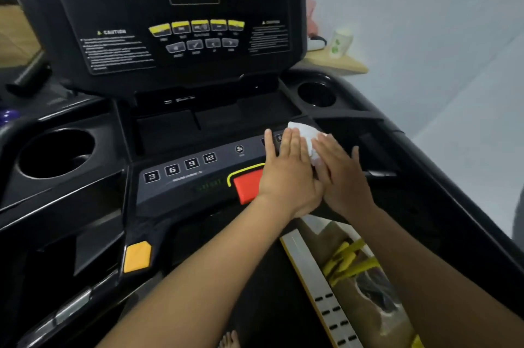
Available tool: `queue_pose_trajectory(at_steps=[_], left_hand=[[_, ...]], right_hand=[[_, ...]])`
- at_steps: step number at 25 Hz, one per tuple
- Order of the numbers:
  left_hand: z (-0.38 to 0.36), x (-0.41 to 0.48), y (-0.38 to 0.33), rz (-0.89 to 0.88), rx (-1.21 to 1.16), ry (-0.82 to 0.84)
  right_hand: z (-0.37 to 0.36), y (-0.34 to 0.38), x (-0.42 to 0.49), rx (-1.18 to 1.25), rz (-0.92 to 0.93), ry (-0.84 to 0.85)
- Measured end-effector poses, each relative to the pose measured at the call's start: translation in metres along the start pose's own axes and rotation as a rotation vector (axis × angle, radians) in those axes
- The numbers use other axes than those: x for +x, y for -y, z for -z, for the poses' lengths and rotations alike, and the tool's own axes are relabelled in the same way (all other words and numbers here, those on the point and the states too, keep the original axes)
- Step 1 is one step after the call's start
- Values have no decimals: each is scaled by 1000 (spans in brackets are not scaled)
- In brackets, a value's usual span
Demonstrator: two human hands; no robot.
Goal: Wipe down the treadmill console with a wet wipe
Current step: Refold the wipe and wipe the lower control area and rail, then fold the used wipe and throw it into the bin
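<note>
The black treadmill console (175, 35) stands upright ahead, with its lower button panel (181, 169) sloping toward me. A white wet wipe (304, 135) lies bunched on the right end of that panel. My left hand (286, 174) presses flat on the wipe's left part, fingers straight and close together. It covers part of the red stop button (246, 184). My right hand (344, 177) lies flat beside it, touching it, with its fingers on the wipe's right part. Most of the wipe is hidden under both hands.
Round cup holders sit at the left (56, 153) and right (317, 93) of the console. A paper cup (341, 41) stands on a wooden shelf (337, 65) behind. A yellow clip (137, 257) hangs below the panel. A metal rail (320, 291) and yellow straps (351, 262) lie below my arms.
</note>
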State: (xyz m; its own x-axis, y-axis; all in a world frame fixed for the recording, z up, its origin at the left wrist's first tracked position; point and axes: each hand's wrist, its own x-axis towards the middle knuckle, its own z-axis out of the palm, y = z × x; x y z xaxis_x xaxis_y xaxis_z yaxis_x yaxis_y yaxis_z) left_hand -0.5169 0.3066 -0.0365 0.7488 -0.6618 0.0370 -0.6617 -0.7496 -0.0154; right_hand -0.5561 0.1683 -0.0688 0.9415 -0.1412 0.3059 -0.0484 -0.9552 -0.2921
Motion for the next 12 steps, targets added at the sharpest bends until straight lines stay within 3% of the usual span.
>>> queue_pose_trajectory(at_steps=[2,5,9,10,12], left_hand=[[-14,-2,-8,-22,77,-78],[-27,-8,-2,-134,114,-326],[-7,-14,1,-246,107,-409],[0,-20,-11,-244,9,-424],[18,-40,-51,-191,-407,-342]], right_hand=[[0,-7,-13,89,7,-93],[4,-15,-28,43,92,-139],[40,-27,-58,28,100,-153],[54,-29,-74,95,73,-180],[89,-31,-117,336,-67,-260]])
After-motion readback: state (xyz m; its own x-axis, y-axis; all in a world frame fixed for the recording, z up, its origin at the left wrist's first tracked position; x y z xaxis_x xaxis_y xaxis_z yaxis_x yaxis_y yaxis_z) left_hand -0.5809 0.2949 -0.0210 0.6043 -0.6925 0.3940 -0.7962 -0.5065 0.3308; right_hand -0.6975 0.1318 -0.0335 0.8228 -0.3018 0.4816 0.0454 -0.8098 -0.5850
